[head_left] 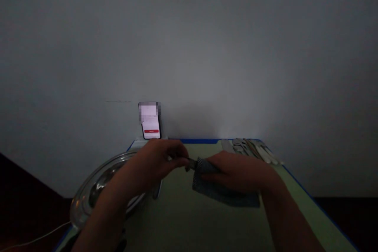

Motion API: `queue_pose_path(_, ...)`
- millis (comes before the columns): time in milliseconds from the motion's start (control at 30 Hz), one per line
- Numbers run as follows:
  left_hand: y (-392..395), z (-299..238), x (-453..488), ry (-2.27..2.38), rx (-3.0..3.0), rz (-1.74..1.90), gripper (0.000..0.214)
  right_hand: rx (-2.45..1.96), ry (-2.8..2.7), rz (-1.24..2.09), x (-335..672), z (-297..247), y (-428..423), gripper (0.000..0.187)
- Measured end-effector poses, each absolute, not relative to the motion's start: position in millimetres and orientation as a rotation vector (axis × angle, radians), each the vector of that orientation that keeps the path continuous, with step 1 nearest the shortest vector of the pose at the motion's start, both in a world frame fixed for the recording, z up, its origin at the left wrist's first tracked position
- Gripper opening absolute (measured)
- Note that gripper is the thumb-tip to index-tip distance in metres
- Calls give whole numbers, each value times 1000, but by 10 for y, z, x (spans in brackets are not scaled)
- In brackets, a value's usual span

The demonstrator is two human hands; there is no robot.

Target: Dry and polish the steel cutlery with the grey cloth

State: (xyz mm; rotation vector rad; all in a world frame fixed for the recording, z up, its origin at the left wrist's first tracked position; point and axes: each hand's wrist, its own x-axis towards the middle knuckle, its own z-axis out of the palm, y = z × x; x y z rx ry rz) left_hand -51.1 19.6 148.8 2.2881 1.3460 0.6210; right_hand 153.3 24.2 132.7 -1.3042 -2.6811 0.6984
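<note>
Above the middle of the table, my left hand [165,157] pinches one end of a thin, dark metal piece of cutlery [192,163]. Whether it is a knife, fork or spoon is too dim and too covered to tell. My right hand [236,171] is closed around a blue-grey checked cloth [203,179], which wraps the other end of the piece. Part of the cloth hangs down below the fingers. Left of my left hand, and partly behind that forearm, stands a wide shiny metal bowl [84,201].
Assorted cutlery [251,149] lies at the table's back right. A lit phone [152,126] leans on the wall [206,55] at the back left. A dark-handled item [157,190] sits beside the bowl. The pale green table [183,220] has a blue edge; a white cable [44,236] runs left.
</note>
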Motion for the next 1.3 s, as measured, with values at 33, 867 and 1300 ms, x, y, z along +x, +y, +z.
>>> queue_pose_path(33,209,1491,-528,1337,2285,647,10,-1276,-2665,712,1541,1329,259,29)
queue_pose_path(867,244,1467,-514,1293,2301,692,11,-1168,-2594,837,1515,1306,326,29)
queue_pose_path(1300,251,1571,-921,1410,1778,1327,14,-1238,-2463,825,1766,1328,383,30)
